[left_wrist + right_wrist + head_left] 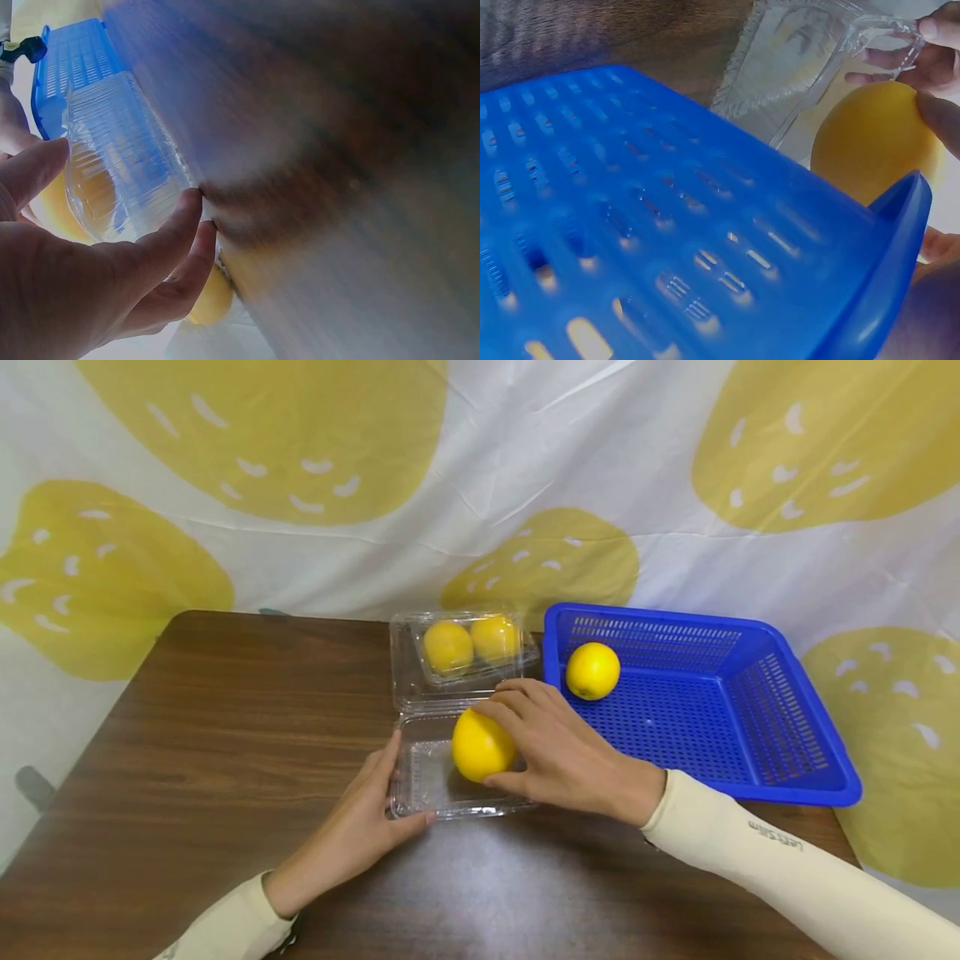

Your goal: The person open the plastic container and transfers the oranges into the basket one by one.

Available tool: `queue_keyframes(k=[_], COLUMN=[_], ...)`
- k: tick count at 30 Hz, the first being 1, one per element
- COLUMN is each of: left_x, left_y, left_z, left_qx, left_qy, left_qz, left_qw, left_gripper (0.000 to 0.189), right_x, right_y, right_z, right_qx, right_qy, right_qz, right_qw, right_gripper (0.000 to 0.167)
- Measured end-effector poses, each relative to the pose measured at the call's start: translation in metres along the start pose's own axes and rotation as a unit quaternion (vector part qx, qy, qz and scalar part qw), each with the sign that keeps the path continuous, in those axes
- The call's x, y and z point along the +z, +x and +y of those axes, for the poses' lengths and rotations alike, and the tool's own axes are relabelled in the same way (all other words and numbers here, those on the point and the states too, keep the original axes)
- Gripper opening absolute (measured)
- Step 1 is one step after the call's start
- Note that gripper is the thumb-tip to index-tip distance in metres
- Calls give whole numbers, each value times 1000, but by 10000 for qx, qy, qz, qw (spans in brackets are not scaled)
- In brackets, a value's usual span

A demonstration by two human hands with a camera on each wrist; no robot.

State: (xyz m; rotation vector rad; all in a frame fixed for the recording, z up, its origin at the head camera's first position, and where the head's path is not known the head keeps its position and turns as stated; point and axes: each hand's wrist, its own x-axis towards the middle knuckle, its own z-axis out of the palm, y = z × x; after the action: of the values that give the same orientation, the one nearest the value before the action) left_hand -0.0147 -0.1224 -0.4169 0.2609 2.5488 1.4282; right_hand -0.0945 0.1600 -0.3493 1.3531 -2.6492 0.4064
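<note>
In the head view, my right hand point(555, 747) grips a round yellow orange point(482, 746), fingers over its top and thumb low on its near side. The fruit is over the base of an open clear plastic clamshell container point(431, 777), whose lid lies folded back. My left hand point(356, 827) holds that container at its left front corner, thumb at the front edge and fingers along the left side. The left wrist view shows its fingertips point(191, 202) low on the container wall. In the right wrist view, the blue basket partly covers the orange point(874, 142).
Behind, another clear container point(487, 672) holding two oranges overlaps the folded-back lid. To the right stands a blue plastic basket point(813, 714) with one orange point(592, 671) in its back left corner. A patterned cloth point(360, 560) hangs behind the brown wooden table point(247, 727).
</note>
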Motion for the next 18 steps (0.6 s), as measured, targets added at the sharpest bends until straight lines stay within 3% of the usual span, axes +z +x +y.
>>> queue_keyframes(k=[18], left_x=[2], left_y=[1], left_z=[-1], left_qx=[57], left_qy=[31], left_qz=[86], left_qw=[9999], left_gripper=[118], right_x=[-14], right_y=[-9], right_z=[11], right_qx=[178], right_qy=[259], right_qz=[556], right_qw=[9980], right_gripper=[84])
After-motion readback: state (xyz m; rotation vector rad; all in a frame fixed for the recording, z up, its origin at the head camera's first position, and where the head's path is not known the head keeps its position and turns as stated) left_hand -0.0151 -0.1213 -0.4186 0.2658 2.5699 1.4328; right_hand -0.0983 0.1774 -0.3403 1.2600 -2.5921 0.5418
